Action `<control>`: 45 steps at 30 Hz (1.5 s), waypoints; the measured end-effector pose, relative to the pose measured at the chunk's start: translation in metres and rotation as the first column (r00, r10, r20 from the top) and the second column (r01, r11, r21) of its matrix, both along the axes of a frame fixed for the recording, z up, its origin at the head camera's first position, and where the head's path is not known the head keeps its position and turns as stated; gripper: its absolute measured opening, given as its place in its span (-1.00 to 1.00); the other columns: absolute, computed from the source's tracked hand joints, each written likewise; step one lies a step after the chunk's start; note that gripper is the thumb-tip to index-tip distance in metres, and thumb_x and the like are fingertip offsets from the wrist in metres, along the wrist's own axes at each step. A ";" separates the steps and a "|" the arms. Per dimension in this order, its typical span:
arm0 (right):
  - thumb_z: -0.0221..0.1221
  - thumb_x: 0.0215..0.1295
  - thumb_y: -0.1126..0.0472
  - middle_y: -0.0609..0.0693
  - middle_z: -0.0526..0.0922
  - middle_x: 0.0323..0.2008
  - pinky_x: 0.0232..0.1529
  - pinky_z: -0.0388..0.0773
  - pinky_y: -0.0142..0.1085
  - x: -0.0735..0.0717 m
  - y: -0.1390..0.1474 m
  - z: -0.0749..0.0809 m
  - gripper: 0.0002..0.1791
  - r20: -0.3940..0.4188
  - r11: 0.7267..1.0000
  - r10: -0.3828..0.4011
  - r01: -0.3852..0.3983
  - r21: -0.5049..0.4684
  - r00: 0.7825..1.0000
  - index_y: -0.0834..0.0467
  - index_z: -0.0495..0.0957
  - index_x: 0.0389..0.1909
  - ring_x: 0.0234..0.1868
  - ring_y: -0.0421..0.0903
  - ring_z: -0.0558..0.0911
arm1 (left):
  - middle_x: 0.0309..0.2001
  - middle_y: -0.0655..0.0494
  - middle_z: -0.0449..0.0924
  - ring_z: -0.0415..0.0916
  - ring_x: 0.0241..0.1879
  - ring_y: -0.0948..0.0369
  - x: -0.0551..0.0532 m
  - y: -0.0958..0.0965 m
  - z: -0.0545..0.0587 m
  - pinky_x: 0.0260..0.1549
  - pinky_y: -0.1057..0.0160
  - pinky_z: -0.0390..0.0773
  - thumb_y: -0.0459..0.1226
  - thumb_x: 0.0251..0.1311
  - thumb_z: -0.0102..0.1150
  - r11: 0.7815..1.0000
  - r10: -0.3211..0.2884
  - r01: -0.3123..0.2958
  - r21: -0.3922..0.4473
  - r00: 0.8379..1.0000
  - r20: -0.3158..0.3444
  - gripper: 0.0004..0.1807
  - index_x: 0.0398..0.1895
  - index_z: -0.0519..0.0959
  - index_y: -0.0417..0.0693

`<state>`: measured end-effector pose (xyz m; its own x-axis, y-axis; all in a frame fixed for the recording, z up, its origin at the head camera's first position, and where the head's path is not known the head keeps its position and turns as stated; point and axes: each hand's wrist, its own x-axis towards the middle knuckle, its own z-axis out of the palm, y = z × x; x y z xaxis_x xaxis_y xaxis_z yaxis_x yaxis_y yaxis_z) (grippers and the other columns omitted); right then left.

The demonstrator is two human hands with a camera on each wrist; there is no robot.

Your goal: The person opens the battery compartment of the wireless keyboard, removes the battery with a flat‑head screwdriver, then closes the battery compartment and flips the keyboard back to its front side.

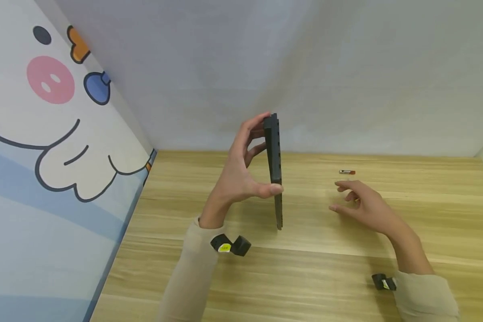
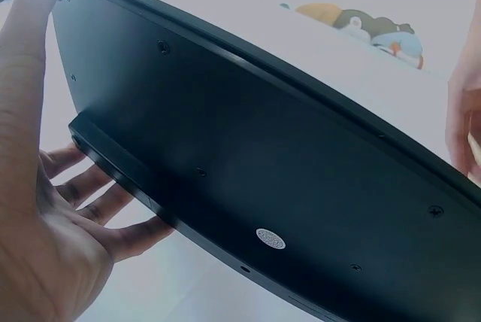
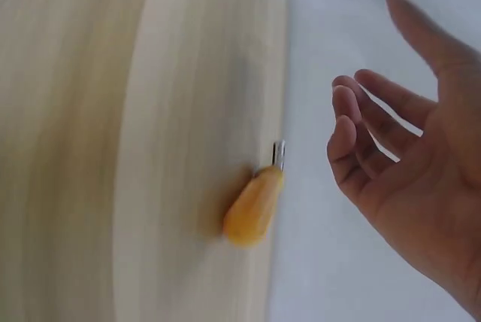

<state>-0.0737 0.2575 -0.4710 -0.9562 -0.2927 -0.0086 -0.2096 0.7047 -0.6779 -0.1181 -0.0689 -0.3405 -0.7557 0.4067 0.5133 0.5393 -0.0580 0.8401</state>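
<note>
My left hand point(image 1: 241, 174) grips a black keyboard point(image 1: 273, 152) on its edge, thumb on the near side and fingers at the far upper end. Upright and nearly edge-on in the head view, it shows small key bumps along its right side. Its flat underside point(image 2: 248, 141) fills the left wrist view, with several screws, a raised foot bar and a small oval sticker. My right hand point(image 1: 364, 203) hovers over the table with loosely bent fingers and holds nothing. Just beyond its fingertips lies a small battery point(image 1: 347, 172), silver-dark with an orange-red end point(image 3: 254, 209), blurred in the right wrist view.
A wood-grain table point(image 1: 306, 277) lies under both hands and meets a pale cloth backdrop point(image 1: 225, 67) at the back. On the left stands a panel point(image 1: 8, 98) with a cartoon print.
</note>
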 end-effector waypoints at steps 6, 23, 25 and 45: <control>0.51 0.06 -0.20 0.17 0.29 0.48 0.30 0.40 0.21 -0.007 -0.036 -0.003 0.13 0.056 0.993 0.117 -0.115 -0.034 0.992 0.12 0.18 0.56 0.42 0.20 0.36 | 0.34 -0.22 0.29 0.38 0.26 0.07 0.000 0.002 0.000 0.29 -0.06 0.53 0.51 -0.37 0.44 1.000 0.005 -0.005 0.003 1.000 -0.004 0.48 0.56 0.12 -0.17; 0.66 -0.24 -0.16 0.19 0.07 0.59 0.49 0.15 0.33 -0.021 -0.082 -0.024 0.41 0.056 0.954 0.274 -0.264 -0.145 0.960 0.06 0.04 0.62 0.58 0.28 0.09 | 0.34 -0.22 0.30 0.39 0.25 0.09 -0.002 0.018 0.000 0.29 -0.03 0.54 0.53 -0.38 0.42 1.000 -0.007 0.007 0.002 1.000 -0.008 0.49 0.55 0.12 -0.19; 0.67 -0.25 -0.15 0.18 0.10 0.57 0.50 0.13 0.32 -0.023 -0.084 -0.027 0.42 0.037 0.946 0.293 -0.283 -0.160 0.955 0.02 0.03 0.62 0.57 0.26 0.11 | 0.34 -0.22 0.30 0.39 0.24 0.09 -0.003 0.020 0.000 0.29 -0.02 0.53 0.53 -0.39 0.42 1.000 -0.009 0.009 0.005 1.000 -0.004 0.50 0.55 0.12 -0.18; 0.68 -0.30 -0.19 0.13 0.16 0.54 0.54 0.07 0.26 -0.018 -0.086 -0.033 0.44 0.070 0.940 0.297 -0.278 -0.197 0.952 -0.02 0.02 0.60 0.55 0.17 0.13 | 0.36 -0.21 0.28 0.38 0.25 0.09 -0.001 0.020 -0.001 0.31 -0.02 0.53 0.54 -0.40 0.42 1.000 -0.023 0.023 -0.001 0.999 0.023 0.51 0.57 0.11 -0.14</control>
<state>-0.0921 0.1719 -0.5045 -0.8282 -0.5602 -0.0172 -0.3116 0.4858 -0.8166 -0.1189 -0.0489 -0.3420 -0.7577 0.4246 0.4955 0.5187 -0.0690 0.8522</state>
